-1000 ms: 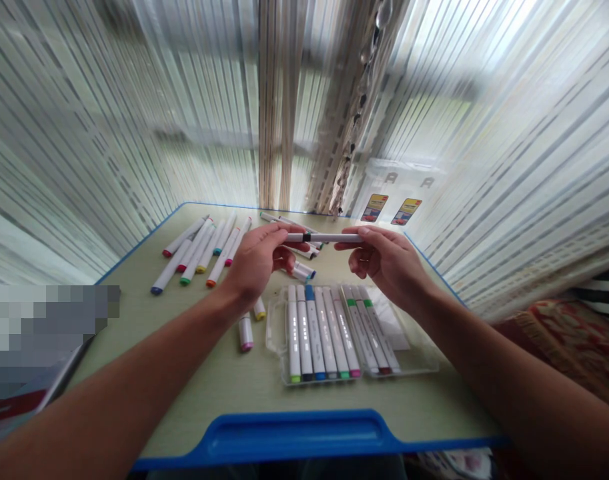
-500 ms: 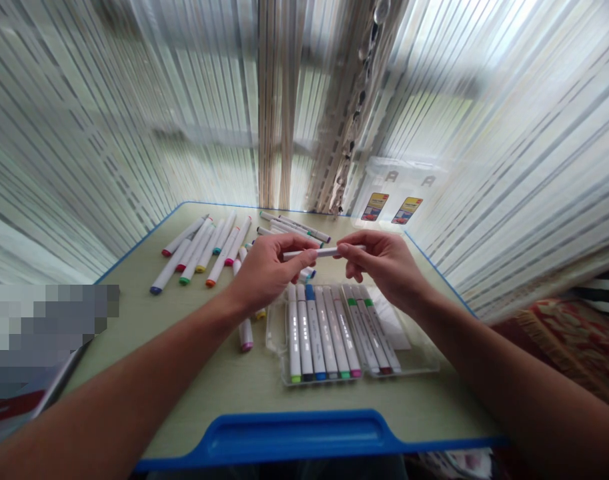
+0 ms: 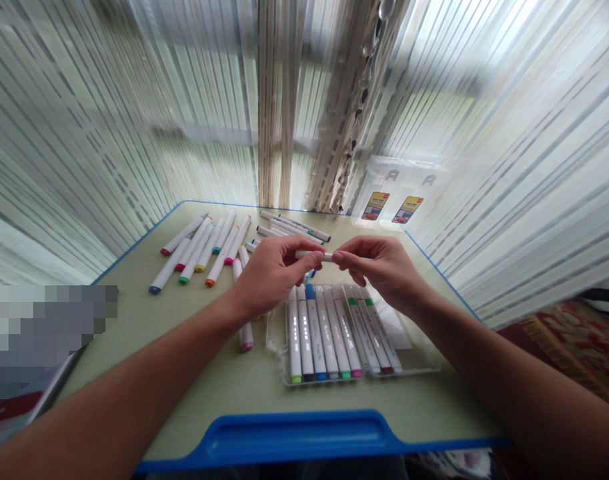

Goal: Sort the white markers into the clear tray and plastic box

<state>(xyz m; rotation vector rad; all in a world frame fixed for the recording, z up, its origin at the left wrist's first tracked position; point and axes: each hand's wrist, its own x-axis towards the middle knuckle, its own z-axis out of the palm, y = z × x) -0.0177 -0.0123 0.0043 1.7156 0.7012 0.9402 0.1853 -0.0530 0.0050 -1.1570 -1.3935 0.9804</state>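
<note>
Between my two hands a white marker [image 3: 327,257] lies level above the table. My left hand [image 3: 277,270] pinches it from one side, thumb along its barrel. The fingertips of my right hand [image 3: 379,263] close on its other end, hiding that end. Just below my hands a clear plastic case [image 3: 279,357] lies open. Inside it stands a row of white markers [image 3: 321,333] with coloured ends, and more markers [image 3: 374,337] lean in its right part.
Loose markers [image 3: 204,250] with coloured caps spread over the back left of the table [image 3: 149,373]. Another group of markers [image 3: 289,227] lies behind my hands. A clear box with two labels [image 3: 394,193] stands at the back right, against the striped curtain [image 3: 209,133].
My hands have come closer together, the right one moving left, so less of the marker shows between them. The case and the loose markers stay where they were.
</note>
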